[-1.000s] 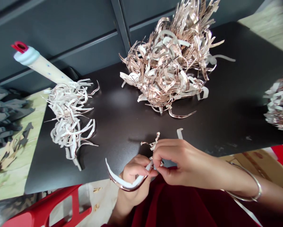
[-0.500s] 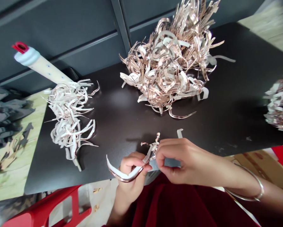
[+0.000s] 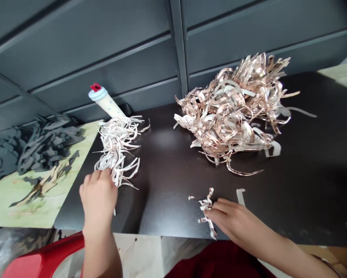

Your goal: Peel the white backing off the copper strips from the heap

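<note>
Over the near end of a pile of white and rose-gold strips (image 3: 115,139) at the left is my left hand (image 3: 99,193). Its fingers are curled down and closed, and the fingertips, with whatever they hold, are hidden behind the knuckles. Near the table's front edge my right hand (image 3: 227,216) has its fingers pressed together on a small bunch of short, crinkled foil scraps (image 3: 206,204). Some scraps stick out past the fingertips to the left and below. A single pale strip (image 3: 240,197) lies just beyond the right knuckles.
A big tangled heap of rose-gold foil strips (image 3: 228,119) lies at the back of the dark table (image 3: 161,173). Behind the left pile leans a pale tube with a red top (image 3: 108,102). Dark grey scraps (image 3: 46,143) lie farther left; a red stool (image 3: 40,255) stands below.
My left hand has moved left, from beside my right hand to the strip pile; the long curved strip it held no longer shows. My right hand has lowered onto the scraps. The view has shifted.
</note>
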Demonstrator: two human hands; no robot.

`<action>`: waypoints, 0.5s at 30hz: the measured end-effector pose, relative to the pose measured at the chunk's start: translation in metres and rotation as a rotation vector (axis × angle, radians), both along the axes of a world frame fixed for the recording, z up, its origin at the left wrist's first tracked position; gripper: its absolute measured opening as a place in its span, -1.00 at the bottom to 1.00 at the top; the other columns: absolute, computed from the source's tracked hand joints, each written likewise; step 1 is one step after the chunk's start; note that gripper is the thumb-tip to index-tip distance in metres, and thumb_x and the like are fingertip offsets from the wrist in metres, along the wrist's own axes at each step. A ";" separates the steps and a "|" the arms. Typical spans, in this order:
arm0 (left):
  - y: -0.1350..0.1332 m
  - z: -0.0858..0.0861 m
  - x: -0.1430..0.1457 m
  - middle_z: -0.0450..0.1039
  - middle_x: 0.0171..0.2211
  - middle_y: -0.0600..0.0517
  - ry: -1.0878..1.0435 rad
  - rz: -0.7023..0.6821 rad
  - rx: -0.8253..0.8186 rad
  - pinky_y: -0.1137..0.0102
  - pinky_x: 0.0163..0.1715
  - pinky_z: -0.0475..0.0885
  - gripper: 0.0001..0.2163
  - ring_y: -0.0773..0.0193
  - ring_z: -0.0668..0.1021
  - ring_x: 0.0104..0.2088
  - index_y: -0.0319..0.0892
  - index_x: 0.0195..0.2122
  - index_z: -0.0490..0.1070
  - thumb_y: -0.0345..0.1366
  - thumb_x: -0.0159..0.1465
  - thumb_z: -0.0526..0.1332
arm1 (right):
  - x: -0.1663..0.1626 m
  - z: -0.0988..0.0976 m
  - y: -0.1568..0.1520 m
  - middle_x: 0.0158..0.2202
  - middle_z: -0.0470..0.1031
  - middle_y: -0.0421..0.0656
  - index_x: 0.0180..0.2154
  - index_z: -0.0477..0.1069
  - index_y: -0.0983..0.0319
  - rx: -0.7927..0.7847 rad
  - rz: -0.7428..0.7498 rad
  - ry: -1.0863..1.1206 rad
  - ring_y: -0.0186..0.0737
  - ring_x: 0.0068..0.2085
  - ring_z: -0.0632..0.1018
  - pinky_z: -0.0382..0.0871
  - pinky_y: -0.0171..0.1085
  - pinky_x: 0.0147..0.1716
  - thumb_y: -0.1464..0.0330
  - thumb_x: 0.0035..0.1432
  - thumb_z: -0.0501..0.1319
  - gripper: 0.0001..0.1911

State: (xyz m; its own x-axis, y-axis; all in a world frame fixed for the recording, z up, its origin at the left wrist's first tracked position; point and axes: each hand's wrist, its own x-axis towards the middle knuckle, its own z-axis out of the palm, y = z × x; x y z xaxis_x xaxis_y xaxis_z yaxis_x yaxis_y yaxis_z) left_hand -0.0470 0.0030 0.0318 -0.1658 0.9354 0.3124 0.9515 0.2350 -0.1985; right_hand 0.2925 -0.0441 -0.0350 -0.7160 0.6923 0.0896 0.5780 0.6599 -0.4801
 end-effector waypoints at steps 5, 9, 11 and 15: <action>0.021 -0.019 -0.028 0.34 0.00 -0.36 -0.005 0.100 -0.021 -0.07 0.00 0.21 -0.57 -0.22 0.41 -0.03 -0.40 0.12 0.27 -0.30 0.30 -0.08 | 0.008 0.015 0.012 -0.45 0.42 -0.16 -0.32 0.44 0.24 0.018 -0.134 0.155 -0.28 -0.40 0.46 0.31 -0.35 -0.43 0.51 0.29 -0.01 -0.73; 0.023 -0.048 -0.022 0.21 0.14 -0.36 -0.178 0.070 0.112 -0.11 0.05 0.19 -0.50 -0.24 0.32 0.11 -0.35 0.19 0.19 -0.13 0.32 -0.04 | 0.018 0.017 0.031 -0.38 0.48 -0.11 -0.24 0.46 0.24 0.130 -0.288 0.257 -0.25 -0.35 0.51 0.39 -0.32 -0.34 0.44 0.30 0.01 -0.76; 0.025 -0.060 -0.018 0.17 0.16 -0.37 -0.259 0.032 0.154 -0.08 0.07 0.19 -0.48 -0.22 0.27 0.16 -0.34 0.20 0.18 -0.11 0.31 -0.02 | 0.024 0.016 0.046 -0.37 0.50 -0.10 -0.20 0.46 0.26 0.226 -0.383 0.224 -0.25 -0.35 0.52 0.40 -0.31 -0.33 0.42 0.29 0.03 -0.77; 0.040 -0.074 -0.023 0.10 0.20 -0.37 -0.315 -0.019 0.176 -0.03 0.15 0.11 -0.48 -0.17 0.18 0.23 -0.33 0.22 0.15 -0.14 0.29 0.02 | 0.030 0.008 0.075 -0.35 0.50 -0.09 -0.23 0.46 0.27 0.372 -0.561 -0.036 -0.24 -0.36 0.53 0.30 -0.36 -0.44 0.45 0.24 0.07 -0.81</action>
State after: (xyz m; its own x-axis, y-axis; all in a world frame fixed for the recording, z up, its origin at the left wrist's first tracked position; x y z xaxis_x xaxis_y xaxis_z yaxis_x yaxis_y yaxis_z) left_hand -0.0704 0.0435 -0.0421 -0.2628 0.8758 0.4048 0.9640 0.2211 0.1475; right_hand 0.3224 0.0308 -0.0267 -0.2641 0.8880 0.3764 0.8928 0.3728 -0.2529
